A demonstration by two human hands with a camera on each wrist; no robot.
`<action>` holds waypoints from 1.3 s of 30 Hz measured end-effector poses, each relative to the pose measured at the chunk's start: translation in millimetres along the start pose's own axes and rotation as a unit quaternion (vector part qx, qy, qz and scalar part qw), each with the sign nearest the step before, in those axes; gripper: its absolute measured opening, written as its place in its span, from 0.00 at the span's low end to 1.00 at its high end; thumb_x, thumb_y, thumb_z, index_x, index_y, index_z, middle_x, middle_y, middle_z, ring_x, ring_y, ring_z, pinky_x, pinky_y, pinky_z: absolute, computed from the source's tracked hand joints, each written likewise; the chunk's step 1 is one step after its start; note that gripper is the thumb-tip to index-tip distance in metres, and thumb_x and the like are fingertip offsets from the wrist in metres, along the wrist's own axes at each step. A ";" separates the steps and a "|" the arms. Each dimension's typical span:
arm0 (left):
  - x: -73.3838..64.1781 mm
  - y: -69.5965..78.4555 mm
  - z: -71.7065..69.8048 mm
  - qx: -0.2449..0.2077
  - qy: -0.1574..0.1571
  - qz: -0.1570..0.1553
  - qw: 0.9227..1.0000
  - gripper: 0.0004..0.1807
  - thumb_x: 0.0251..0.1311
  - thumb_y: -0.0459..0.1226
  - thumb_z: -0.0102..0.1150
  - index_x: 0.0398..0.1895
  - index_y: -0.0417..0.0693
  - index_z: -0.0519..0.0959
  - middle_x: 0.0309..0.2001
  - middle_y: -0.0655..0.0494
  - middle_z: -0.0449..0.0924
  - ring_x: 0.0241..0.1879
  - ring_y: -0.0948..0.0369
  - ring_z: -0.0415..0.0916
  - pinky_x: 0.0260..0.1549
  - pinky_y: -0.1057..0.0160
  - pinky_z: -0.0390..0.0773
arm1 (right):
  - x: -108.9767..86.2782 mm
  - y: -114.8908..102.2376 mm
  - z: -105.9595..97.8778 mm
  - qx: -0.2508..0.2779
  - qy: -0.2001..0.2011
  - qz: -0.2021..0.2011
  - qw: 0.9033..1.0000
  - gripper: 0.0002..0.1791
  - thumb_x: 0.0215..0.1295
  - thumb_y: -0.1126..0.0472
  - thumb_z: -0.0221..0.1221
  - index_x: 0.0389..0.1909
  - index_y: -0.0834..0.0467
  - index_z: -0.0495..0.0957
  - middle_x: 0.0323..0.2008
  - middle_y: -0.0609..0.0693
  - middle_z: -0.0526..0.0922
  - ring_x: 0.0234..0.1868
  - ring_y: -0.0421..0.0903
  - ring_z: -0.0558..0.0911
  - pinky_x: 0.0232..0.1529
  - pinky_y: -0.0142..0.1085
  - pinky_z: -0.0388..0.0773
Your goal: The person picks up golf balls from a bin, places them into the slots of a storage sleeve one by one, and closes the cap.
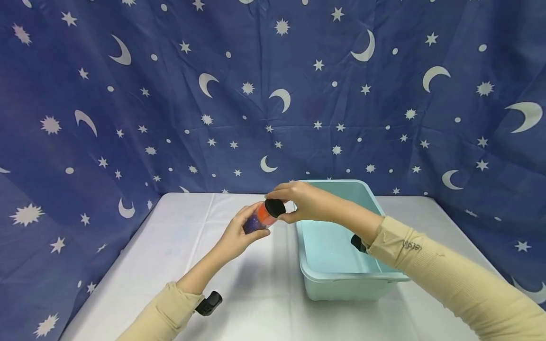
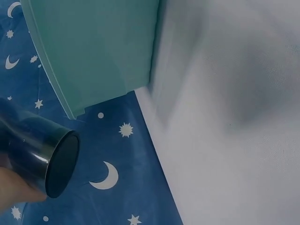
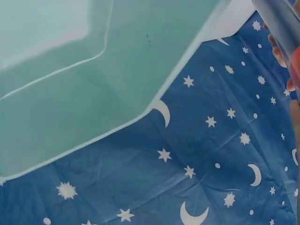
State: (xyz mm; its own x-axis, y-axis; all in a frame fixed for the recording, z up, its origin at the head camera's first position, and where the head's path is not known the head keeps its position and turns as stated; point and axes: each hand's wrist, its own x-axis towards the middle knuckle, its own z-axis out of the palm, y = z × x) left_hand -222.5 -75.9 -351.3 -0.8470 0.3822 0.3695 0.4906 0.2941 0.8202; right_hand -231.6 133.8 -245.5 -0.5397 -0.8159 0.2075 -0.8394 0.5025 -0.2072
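A cylindrical container (image 1: 265, 214) with a dark purple-blue body, an orange band and a black end (image 1: 275, 208) is held tilted above the table. My left hand (image 1: 237, 233) grips its body, thumb on the near side and fingers on the far side. At the black end, my right hand (image 1: 304, 201) pinches the rim between thumb and fingers. The left wrist view catches the container's opposite dark end (image 2: 63, 164) beside part of the left hand (image 2: 16, 190). In the right wrist view, only a strip of the container (image 3: 279, 26) shows at the right edge.
A light teal plastic bin (image 1: 354, 276) stands under my right forearm, right of the container. White cloth covers the table (image 1: 170, 246). A dark blue curtain (image 1: 239, 109) with moons and stars hangs behind and at the sides. Both wrists wear small black cameras (image 1: 209, 303).
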 end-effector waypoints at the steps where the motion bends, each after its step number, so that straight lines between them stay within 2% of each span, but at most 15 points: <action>1: -0.3 0.1 0.4 0.006 -0.002 -0.001 1.000 0.34 0.54 0.33 0.66 0.66 0.43 0.66 0.52 0.43 0.71 0.51 0.51 0.70 0.50 0.55 0.74 | -1.1 0.6 1.3 -0.008 0.001 -0.002 1.000 0.24 0.54 0.65 0.65 0.55 0.63 0.76 0.49 0.55 0.81 0.46 0.47 0.82 0.48 0.34 0.80; 5: -0.9 -0.2 1.5 0.027 -0.003 0.004 1.000 0.35 0.54 0.34 0.66 0.66 0.42 0.65 0.54 0.43 0.72 0.52 0.51 0.69 0.50 0.55 0.74 | -4.2 3.4 5.8 -0.014 0.008 -0.009 1.000 0.24 0.55 0.64 0.65 0.55 0.63 0.76 0.49 0.54 0.81 0.46 0.47 0.82 0.47 0.34 0.80; 12: -0.6 -0.7 1.7 0.017 0.008 0.014 1.000 0.35 0.52 0.33 0.67 0.65 0.42 0.67 0.54 0.43 0.73 0.51 0.52 0.71 0.50 0.57 0.74 | -3.5 3.6 5.5 -0.012 0.005 -0.015 1.000 0.24 0.56 0.63 0.66 0.55 0.62 0.75 0.50 0.53 0.80 0.46 0.46 0.82 0.48 0.33 0.80; 17: -4.0 -0.8 3.2 0.021 0.016 0.000 1.000 0.34 0.52 0.34 0.67 0.65 0.43 0.67 0.54 0.44 0.73 0.53 0.51 0.69 0.51 0.53 0.72 | -2.1 0.7 6.7 -0.031 -0.003 -0.021 0.999 0.24 0.56 0.63 0.65 0.55 0.62 0.75 0.50 0.54 0.80 0.47 0.47 0.82 0.47 0.32 0.80; 20: -5.7 -0.1 4.7 0.023 0.011 -0.008 1.000 0.34 0.53 0.35 0.66 0.65 0.43 0.66 0.55 0.44 0.72 0.54 0.51 0.68 0.52 0.53 0.72 | -3.2 0.5 8.2 -0.030 -0.008 -0.021 0.999 0.24 0.56 0.64 0.64 0.56 0.63 0.75 0.51 0.54 0.80 0.46 0.47 0.82 0.46 0.32 0.80; 26: -10.0 -0.5 5.2 0.015 0.007 -0.005 1.000 0.34 0.54 0.35 0.66 0.66 0.44 0.66 0.54 0.43 0.73 0.52 0.51 0.71 0.52 0.53 0.74 | -1.2 -0.2 6.7 -0.029 -0.016 -0.025 0.999 0.24 0.56 0.64 0.64 0.56 0.62 0.76 0.50 0.54 0.80 0.46 0.46 0.82 0.47 0.33 0.79; 30: -15.6 -4.8 4.5 0.009 0.009 -0.026 1.000 0.34 0.51 0.34 0.68 0.64 0.43 0.68 0.54 0.44 0.75 0.52 0.50 0.73 0.51 0.51 0.74 | 3.8 -4.6 8.4 -0.030 -0.051 -0.023 0.998 0.25 0.57 0.63 0.63 0.57 0.62 0.74 0.51 0.54 0.80 0.48 0.46 0.81 0.50 0.33 0.79; 35: -15.6 -12.4 5.8 0.000 0.039 -0.073 0.997 0.32 0.47 0.34 0.71 0.59 0.46 0.72 0.49 0.47 0.79 0.49 0.53 0.74 0.50 0.50 0.74 | 0.8 -9.5 8.9 -0.027 -0.106 0.019 0.994 0.32 0.61 0.61 0.62 0.67 0.58 0.65 0.61 0.53 0.73 0.58 0.49 0.77 0.56 0.38 0.76; 39: -13.7 -18.6 7.6 -0.004 0.069 -0.087 0.994 0.32 0.45 0.33 0.72 0.57 0.45 0.73 0.48 0.47 0.79 0.49 0.52 0.75 0.49 0.49 0.75 | -9.7 -6.9 5.7 -0.021 -0.111 0.054 0.992 0.34 0.63 0.60 0.60 0.69 0.55 0.61 0.65 0.53 0.70 0.61 0.50 0.74 0.59 0.42 0.73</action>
State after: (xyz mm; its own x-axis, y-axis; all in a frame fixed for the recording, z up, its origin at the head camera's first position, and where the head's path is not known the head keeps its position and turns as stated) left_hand -218.5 -79.9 -375.0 -0.9390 0.2029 0.2775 0.3331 0.3373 0.8805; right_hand -220.2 136.6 -251.6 -0.6023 -0.7977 -0.0293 -0.7824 0.5972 -0.1764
